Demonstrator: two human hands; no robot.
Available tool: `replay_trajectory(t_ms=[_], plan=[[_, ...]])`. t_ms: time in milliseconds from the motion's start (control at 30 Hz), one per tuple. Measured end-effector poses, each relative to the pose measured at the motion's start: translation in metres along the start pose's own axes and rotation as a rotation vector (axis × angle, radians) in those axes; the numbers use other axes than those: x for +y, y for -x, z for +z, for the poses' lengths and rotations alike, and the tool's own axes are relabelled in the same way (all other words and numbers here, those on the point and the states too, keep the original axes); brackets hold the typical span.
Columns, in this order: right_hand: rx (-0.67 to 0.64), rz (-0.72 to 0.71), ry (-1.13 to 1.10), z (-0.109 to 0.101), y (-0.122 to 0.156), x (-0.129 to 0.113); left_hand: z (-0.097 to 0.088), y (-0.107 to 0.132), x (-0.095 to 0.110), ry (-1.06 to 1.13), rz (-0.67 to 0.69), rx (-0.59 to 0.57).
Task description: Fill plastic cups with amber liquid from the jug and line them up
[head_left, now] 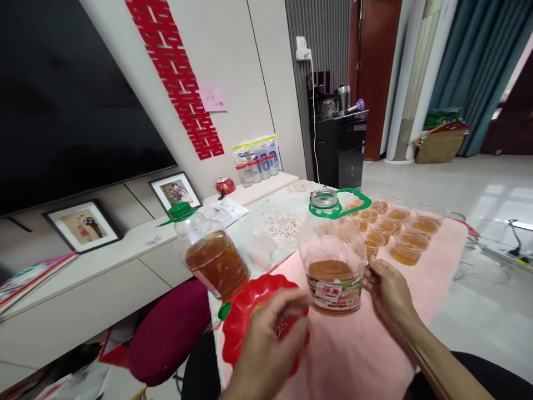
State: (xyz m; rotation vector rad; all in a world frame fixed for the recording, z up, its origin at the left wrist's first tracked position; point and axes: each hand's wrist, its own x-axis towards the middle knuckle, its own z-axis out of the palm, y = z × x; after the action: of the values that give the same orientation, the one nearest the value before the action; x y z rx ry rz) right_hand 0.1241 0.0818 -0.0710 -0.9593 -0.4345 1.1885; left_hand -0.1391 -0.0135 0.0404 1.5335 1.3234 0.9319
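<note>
My left hand [272,336], slightly blurred, hovers over a red scalloped plate [237,316]. Its fingers are curled, with a gap to the thumb, and nothing shows between them. A clear plastic jug [333,244] stands upright and uncapped in front of me, with a green handle [358,201] at its neck, a label and amber liquid in the lower part. Close against the jug's right side is my right hand [389,289], its fingers bent together; whatever they hold, if anything, is hidden. Several clear cups [410,247] of amber liquid stand behind it.
A second jug [214,255] with a green cap leans at the left, with a green cap [224,311] lying near it. Pink cloth [441,244] covers the table. A maroon stool [170,328] stands lower left. Lidded glass jars [256,169] and framed photos [85,225] line the cabinet.
</note>
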Motion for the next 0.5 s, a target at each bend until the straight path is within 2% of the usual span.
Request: replay_trajectory(t_ms=[100,200,267,367,500], plan=[[0.001,0.013,-0.004,0.002,0.000,0.000,-0.040,-0.053,0.047,-0.319,0.000,0.096],[0.006,0.025,-0.007,0.004,-0.001,0.000,-0.067,-0.117,0.068,-0.477,0.002,0.145],[0.003,0.029,-0.007,0.005,-0.002,0.000,-0.080,-0.158,0.068,-0.606,-0.037,0.149],[-0.018,0.026,0.004,0.005,-0.003,0.000,-0.091,-0.206,0.054,-0.817,-0.149,0.130],[-0.068,0.009,0.029,0.002,-0.002,-0.003,-0.094,-0.243,0.033,-1.028,-0.266,0.071]])
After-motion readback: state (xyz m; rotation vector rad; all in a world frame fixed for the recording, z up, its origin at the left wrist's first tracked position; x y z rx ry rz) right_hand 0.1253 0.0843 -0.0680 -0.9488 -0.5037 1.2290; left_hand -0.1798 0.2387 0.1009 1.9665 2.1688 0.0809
